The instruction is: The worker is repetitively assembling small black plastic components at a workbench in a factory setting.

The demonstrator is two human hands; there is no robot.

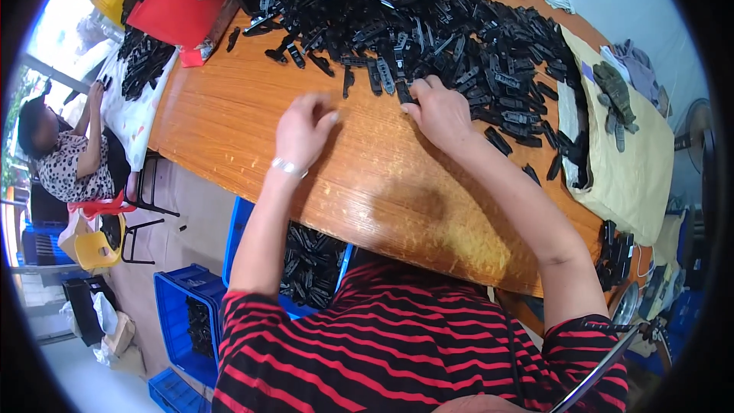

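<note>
At frame centre, the right hand (440, 111) pinches one black plastic clip (403, 92) at the edge of the large heap of black plastic clips (428, 23), left hand (303, 128) loosely curled and empty on the orange wooden table (229, 118); most of the heap looks unprocessed

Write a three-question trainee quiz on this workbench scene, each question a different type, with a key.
1. True or false: the right hand touches the pile of black plastic parts.
2. Which wrist has a bracelet? A) left B) right
3. Fill in: the crates on the floor beside the wooden table are ____ in colour.

Key: 1 true; 2 A; 3 blue. The left hand is over bare tabletop, fingers curled.
</note>
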